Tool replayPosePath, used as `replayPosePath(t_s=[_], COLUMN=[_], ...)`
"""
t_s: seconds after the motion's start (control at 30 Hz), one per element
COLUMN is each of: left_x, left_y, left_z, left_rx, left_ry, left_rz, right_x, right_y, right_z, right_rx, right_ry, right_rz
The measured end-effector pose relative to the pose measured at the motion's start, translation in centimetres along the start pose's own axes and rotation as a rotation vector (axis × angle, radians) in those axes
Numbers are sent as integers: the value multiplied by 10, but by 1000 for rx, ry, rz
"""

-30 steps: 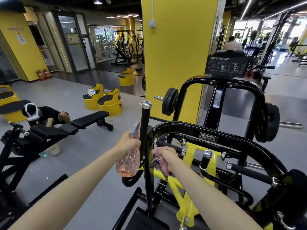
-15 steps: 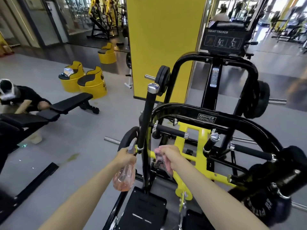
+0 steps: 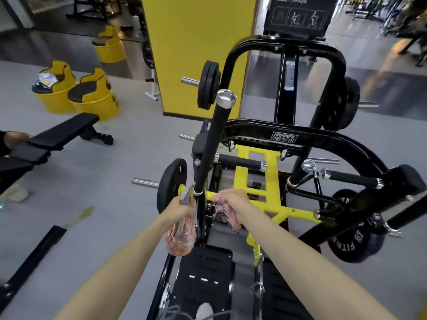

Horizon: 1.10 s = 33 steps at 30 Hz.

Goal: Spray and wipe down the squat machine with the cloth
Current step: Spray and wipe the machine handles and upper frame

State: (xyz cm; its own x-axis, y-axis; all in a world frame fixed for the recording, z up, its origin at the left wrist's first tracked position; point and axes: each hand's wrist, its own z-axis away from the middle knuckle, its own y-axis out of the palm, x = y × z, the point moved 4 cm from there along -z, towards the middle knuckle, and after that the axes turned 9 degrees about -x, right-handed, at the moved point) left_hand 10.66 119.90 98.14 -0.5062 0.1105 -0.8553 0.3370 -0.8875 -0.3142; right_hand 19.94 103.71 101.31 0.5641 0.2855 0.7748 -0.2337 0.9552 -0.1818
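Observation:
The black and yellow squat machine fills the middle and right of the view. Its upright black handle bar with a chrome cap rises in front of me. My left hand grips the neck of a clear pinkish spray bottle, which hangs just left of the bar's lower end. My right hand holds a bunched pink cloth against the yellow frame tube right of that bar. Black foot plates lie below my arms.
A black bench stands at the left with a person's hand on it. Two yellow drum seats sit behind it, and a yellow pillar rises behind the machine. Weight plates hang on the machine's pegs.
The view has tilted down and closer to the machine. Both my hands have slid lower along the upright bar, from near its upper part down to its base at the yellow frame.

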Motion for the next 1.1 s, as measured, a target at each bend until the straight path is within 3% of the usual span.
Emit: replayPosePath(t_s=[0.23, 0.4, 0.57, 0.8, 1.1], left_x=[-60, -141, -192, -211, -201], left_y=[-51, -76, -66, -41, -35], left_z=[-24, -49, -71, -106, -137], left_rx=[-187, -305, -333, -196, -198], left_ry=[83, 420, 565, 583, 532], left_rz=[-25, 29, 78, -58, 41], right_x=[20, 41, 50, 61, 55], right_y=[4, 13, 16, 10, -4], right_z=[-16, -25, -31, -34, -40], right_rx=[-32, -53, -48, -69, -72], right_ry=[66, -46, -57, -38, 8], right_rz=[-115, -199, -177, -244, -340])
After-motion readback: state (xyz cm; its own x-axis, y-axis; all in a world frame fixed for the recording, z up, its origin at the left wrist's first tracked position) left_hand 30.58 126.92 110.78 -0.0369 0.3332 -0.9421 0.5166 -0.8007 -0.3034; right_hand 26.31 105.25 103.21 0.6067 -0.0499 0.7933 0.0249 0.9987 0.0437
